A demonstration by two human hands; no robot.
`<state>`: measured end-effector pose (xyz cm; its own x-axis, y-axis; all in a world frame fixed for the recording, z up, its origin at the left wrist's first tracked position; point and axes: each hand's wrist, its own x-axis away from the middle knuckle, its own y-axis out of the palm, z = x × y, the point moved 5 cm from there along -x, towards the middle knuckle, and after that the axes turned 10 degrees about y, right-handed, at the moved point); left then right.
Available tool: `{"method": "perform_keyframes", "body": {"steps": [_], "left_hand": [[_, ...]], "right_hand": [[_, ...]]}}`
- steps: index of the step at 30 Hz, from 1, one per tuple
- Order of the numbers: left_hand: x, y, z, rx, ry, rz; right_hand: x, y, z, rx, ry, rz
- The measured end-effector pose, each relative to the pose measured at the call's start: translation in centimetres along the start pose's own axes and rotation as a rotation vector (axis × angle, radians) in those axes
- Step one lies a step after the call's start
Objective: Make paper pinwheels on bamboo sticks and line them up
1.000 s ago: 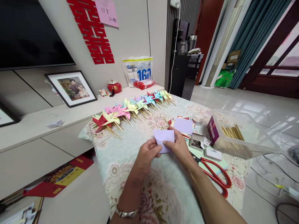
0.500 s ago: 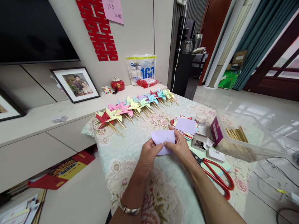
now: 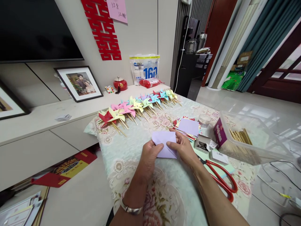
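Note:
A square of purple paper (image 3: pixel 164 138), with slits running in from its corners, is held over the table between both hands. My left hand (image 3: pixel 150 153) pinches its left side, thumb on top and fingers beneath. My right hand (image 3: pixel 182 146) grips its right edge, the thumb lying on the face near the middle. Just beyond the right hand lies a stack of coloured paper squares (image 3: pixel 188 126), purple on top. Red-handled scissors (image 3: pixel 223 179) rest beside my right forearm. Close to them are an open small box of metal fasteners (image 3: pixel 202 145) and a white box (image 3: pixel 219 157).
Several finished paper pinwheels (image 3: pixel 117 114) on sticks line the far table edge. At the right stands a clear plastic bin (image 3: pixel 258 147) holding wooden sticks (image 3: pixel 241 136). A round clear container (image 3: pixel 204 120) sits behind the stack. A flowered tablecloth (image 3: pixel 136 175) covers the table.
The right thumb has shifted slightly right, away from the left thumb, and the paper's lower right corner now shows. The camera view has turned a little left.

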<state>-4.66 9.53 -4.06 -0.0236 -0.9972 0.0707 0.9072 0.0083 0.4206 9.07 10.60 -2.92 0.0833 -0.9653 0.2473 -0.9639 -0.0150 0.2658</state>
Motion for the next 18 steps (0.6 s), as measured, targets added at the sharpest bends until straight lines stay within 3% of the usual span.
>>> {"method": "perform_keyframes", "body": {"steps": [3, 6, 12, 14, 18], "left_hand": [[0.0, -0.2, 0.0, 0.008, -0.001, 0.002], [-0.1, -0.3, -0.2, 0.021, 0.003, -0.008], [-0.6, -1.5, -0.1, 0.073, 0.031, 0.090], [-0.7, -1.9, 0.1, 0.094, 0.018, 0.110], [-0.7, -2.4, 0.3, 0.101, -0.012, 0.139]], "right_hand": [[0.1, 0.0, 0.0, -0.020, 0.045, -0.020], [-0.2, -0.1, 0.2, -0.008, 0.002, -0.008], [0.5, -1.0, -1.7, 0.309, -0.414, 0.227], [1.0, -0.7, -2.4, 0.431, -0.506, 0.191], [1.6, 0.3, -2.7, 0.590, -0.563, -0.001]]}}
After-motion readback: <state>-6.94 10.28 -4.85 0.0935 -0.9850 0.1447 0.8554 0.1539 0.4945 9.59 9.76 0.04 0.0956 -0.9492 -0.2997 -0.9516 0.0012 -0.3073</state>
